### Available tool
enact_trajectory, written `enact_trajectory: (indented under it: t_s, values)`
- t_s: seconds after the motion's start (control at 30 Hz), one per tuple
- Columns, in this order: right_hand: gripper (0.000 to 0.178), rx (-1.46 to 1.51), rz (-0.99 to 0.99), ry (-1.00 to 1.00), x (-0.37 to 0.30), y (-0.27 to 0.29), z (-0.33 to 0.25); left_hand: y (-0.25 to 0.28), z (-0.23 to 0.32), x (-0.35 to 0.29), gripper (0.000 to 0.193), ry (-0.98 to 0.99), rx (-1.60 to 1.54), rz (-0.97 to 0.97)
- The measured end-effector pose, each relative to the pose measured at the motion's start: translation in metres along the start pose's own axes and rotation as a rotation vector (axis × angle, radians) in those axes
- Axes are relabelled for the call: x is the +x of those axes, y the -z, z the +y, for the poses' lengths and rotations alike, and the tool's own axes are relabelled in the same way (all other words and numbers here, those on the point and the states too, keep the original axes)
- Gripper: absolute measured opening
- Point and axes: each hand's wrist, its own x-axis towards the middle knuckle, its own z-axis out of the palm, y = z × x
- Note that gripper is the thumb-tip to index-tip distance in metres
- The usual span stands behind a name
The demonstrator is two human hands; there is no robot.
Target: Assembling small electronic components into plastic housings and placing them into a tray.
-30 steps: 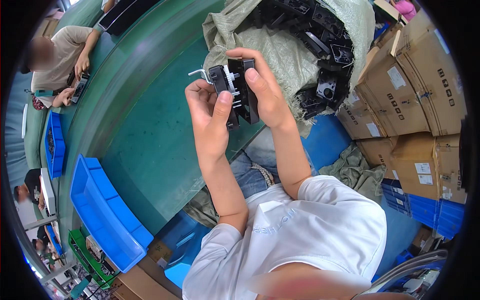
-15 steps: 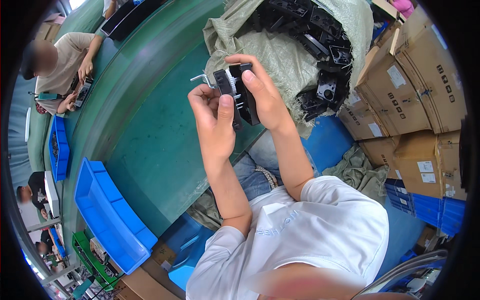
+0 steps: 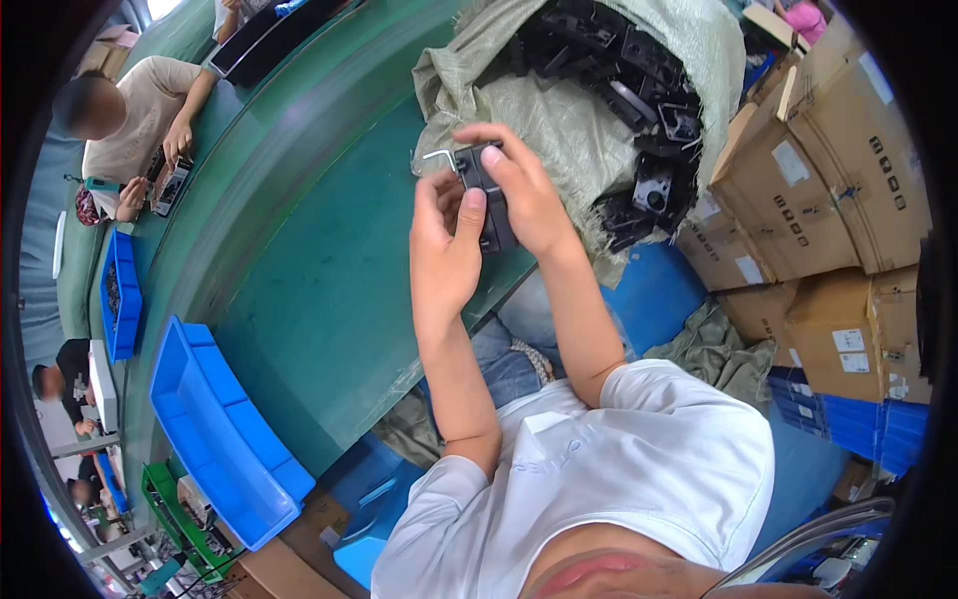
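I hold a small black plastic part (image 3: 491, 205) between both hands above the green table (image 3: 319, 280). My right hand (image 3: 529, 195) wraps over it from the right. My left hand (image 3: 444, 250) grips it from below, thumb pressed on its face. A bent metal hex key (image 3: 437, 157) sticks out at the part's upper left, beside my left fingers. Just behind my hands an open woven sack (image 3: 559, 120) lies on the table, filled with several more black plastic parts (image 3: 639, 90).
A long blue bin (image 3: 215, 429) sits at the table's near left edge, a smaller blue bin (image 3: 120, 290) farther left. Another person (image 3: 130, 110) works at the far left. Stacked cardboard boxes (image 3: 828, 180) stand on the right, blue crates (image 3: 848, 424) below them.
Both hands and the black part have stayed together and shifted slightly; my left thumb has moved up onto the part's face.
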Motion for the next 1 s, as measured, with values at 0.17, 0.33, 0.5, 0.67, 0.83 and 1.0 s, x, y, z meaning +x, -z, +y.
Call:
enact_trajectory:
  t_s: [0.17,0.33,0.5,0.67,0.83,1.0]
  values:
    - [0.034,-0.129,0.070,0.129,0.002,0.003,0.017,0.009,-0.004,-0.005,0.043,0.055,0.048,-0.139]
    - [0.031,0.059,0.174,0.114,-0.003,-0.004,0.014,0.006,0.008,-0.009,0.048,-0.094,0.364,-0.111]
    - [0.028,0.416,0.264,0.066,0.005,-0.002,0.011,0.001,0.010,-0.003,0.047,-0.186,0.586,-0.098]
    - [0.025,0.388,0.397,0.083,0.006,0.019,0.044,-0.011,-0.005,-0.002,0.045,-0.370,0.604,-0.115]
    - [0.024,0.475,0.410,0.194,0.008,0.034,0.058,-0.021,-0.013,0.000,0.047,-0.455,0.587,-0.146]
    - [0.025,0.378,0.366,0.099,-0.001,0.018,0.036,-0.011,-0.009,-0.013,0.046,-0.378,0.686,-0.078]
